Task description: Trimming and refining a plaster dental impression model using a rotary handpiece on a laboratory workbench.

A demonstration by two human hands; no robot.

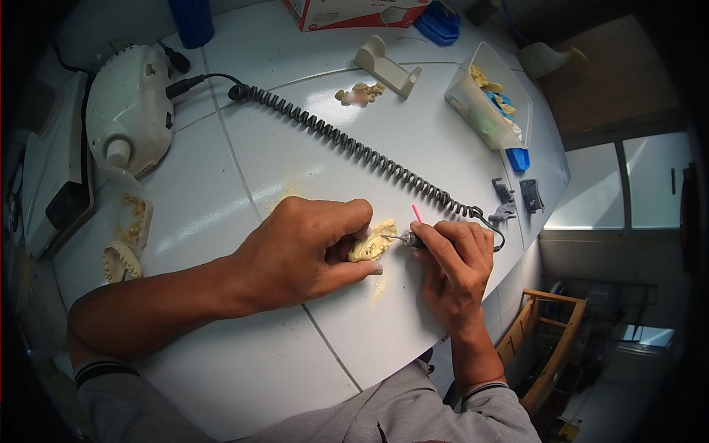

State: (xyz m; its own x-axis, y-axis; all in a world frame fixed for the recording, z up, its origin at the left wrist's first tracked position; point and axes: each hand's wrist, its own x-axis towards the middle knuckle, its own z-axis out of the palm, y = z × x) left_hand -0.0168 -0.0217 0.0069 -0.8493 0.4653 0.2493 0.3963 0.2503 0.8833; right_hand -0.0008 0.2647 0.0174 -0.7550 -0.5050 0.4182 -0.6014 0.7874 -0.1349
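My left hand (314, 240) is closed around a small yellow plaster dental cast (367, 246), its thumb below and fingers above. Dark pencil-like marks show on the cast. In my right hand (458, 269) is a dental handpiece (411, 239), gripped like a pen. The thin bur (391, 236) at its tip reaches the cast's right side and seems to touch it. A pink stick (416, 213) pokes up by the right fingers; whether they hold it I cannot tell. Yellow dust (379, 290) lies on the white tabletop (273, 340) below the cast.
A coiled black cord (347, 140) crosses the table from the white control box (129, 111) to the handpiece. Other dental casts (120, 263) lie at left. A clear plastic bin (491, 100), a cream cradle (385, 68) and grey pieces (530, 195) occupy the far and right sides.
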